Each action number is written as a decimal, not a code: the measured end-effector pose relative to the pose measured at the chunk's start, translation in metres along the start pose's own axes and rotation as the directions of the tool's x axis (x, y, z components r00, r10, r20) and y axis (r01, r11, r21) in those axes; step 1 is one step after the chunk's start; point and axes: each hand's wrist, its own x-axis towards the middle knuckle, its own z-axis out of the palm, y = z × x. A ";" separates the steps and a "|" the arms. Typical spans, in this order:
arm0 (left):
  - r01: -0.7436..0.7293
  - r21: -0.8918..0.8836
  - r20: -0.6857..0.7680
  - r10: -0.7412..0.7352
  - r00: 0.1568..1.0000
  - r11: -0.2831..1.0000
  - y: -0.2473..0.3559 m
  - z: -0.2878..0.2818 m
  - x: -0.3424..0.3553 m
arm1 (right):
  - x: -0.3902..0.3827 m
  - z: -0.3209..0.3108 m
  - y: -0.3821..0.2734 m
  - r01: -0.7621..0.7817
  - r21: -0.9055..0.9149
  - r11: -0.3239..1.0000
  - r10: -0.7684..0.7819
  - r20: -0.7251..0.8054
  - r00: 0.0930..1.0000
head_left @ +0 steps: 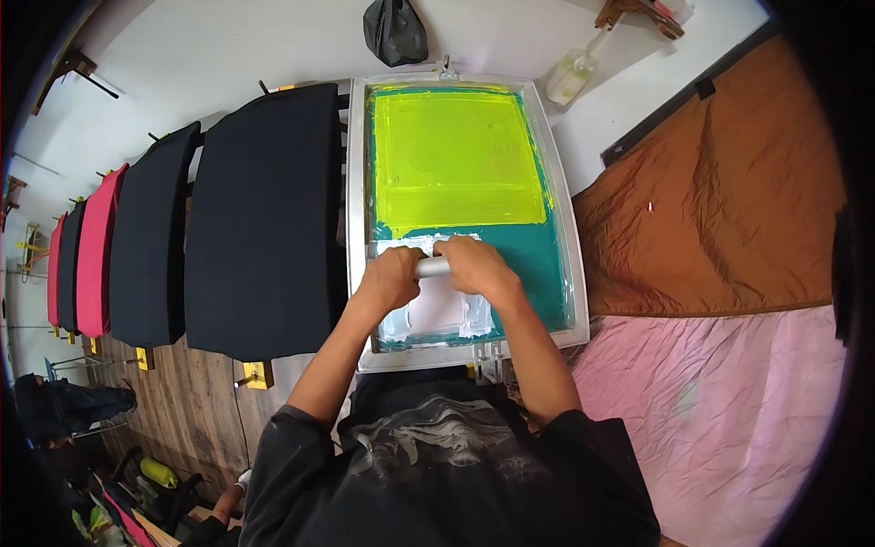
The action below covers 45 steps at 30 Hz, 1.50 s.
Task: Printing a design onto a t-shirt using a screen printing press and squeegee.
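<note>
Left hand [394, 276] and right hand [476, 268] are gripping a straight pale-grey bar [432, 267] over a silver metal-framed, rectangular, green-and-yellow screen [538, 264].

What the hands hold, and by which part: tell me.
Left hand and right hand grip a pale bar, either side of the stretch that shows between them; its ends are hidden.

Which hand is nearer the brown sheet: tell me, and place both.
Right. The right hand grips the bar, left of the brown sheet, with the frame's right side between; the left hand grips it farther left.
</note>
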 end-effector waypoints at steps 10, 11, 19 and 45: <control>-0.124 -0.017 -0.066 0.122 0.990 0.992 0.016 0.044 -0.082 | -0.085 0.048 -0.017 0.061 0.051 0.997 -0.059 -0.035 0.998; -0.104 -0.020 -0.012 0.104 0.995 0.994 0.020 0.040 -0.088 | -0.087 0.045 -0.018 0.062 0.050 0.997 -0.060 -0.036 0.998; -0.053 0.037 -0.002 0.053 0.999 0.998 0.007 0.011 -0.025 | -0.031 0.011 -0.004 0.037 -0.006 0.999 -0.037 0.002 0.999; -0.082 -0.082 -0.195 0.064 0.979 0.993 -0.006 0.030 -0.022 | -0.021 0.020 -0.005 0.055 -0.030 0.998 -0.058 -0.114 0.992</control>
